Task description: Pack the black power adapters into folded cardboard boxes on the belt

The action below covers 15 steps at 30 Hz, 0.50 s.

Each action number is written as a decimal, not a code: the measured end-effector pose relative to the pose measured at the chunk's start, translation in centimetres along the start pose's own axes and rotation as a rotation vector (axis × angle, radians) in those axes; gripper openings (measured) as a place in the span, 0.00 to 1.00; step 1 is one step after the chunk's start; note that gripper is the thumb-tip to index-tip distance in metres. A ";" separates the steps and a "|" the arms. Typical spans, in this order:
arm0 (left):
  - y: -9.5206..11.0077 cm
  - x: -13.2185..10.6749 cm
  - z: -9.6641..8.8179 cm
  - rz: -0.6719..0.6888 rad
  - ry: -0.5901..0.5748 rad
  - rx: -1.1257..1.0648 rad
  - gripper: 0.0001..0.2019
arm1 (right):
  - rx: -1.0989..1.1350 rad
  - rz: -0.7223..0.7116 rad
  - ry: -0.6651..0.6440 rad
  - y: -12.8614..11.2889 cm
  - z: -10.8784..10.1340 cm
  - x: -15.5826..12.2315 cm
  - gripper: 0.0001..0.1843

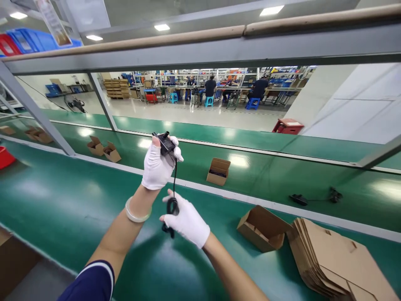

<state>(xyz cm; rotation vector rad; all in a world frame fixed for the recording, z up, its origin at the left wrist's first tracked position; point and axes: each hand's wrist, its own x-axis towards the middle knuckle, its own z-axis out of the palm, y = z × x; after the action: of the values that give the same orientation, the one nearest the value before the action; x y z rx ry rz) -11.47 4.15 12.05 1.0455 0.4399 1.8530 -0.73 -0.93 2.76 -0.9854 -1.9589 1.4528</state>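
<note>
Both my hands wear white gloves and are raised over a green conveyor belt (62,200). My left hand (156,165) is closed around a small black power adapter (166,144), held upright at chest height. From it a black cord (174,175) hangs down to my right hand (188,221), which is closed on the coiled, bundled end of the cord (171,207). A pale bangle (135,213) sits on my left wrist.
An open empty cardboard box (263,228) lies on the near belt beside a stack of flat cardboard blanks (335,255). On the far belt are several small open boxes (218,170) and another black adapter with cord (313,198). Metal frame bars cross overhead. People sit at benches far behind.
</note>
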 end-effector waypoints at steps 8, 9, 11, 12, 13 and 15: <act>-1.8 -5.2 1.4 -0.161 -0.103 0.236 0.20 | 0.140 -0.044 0.521 -0.9 -5.5 -6.7 0.15; -2.6 -6.1 1.5 -0.217 -0.138 0.283 0.20 | 0.155 -0.052 0.565 -1.3 -6.5 -7.1 0.17; -4.3 -7.8 1.9 -0.287 -0.188 0.390 0.21 | 0.197 -0.076 0.584 -2.0 -7.8 -7.8 0.19; -5.0 -8.5 2.2 -0.304 -0.212 0.438 0.21 | 0.219 -0.090 0.573 -2.2 -8.1 -8.0 0.19; -5.5 -9.2 2.5 -0.318 -0.242 0.477 0.22 | 0.232 -0.099 0.564 -2.3 -8.3 -8.2 0.19; -6.3 -10.0 3.1 -0.348 -0.328 0.520 0.22 | 0.212 -0.094 0.567 -2.0 -8.6 -8.6 0.16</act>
<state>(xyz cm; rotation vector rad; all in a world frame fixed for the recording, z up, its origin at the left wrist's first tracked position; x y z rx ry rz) -3.45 -1.66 4.87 1.4812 0.8710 1.2524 10.46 -3.05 7.46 -1.0496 -1.3934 1.1388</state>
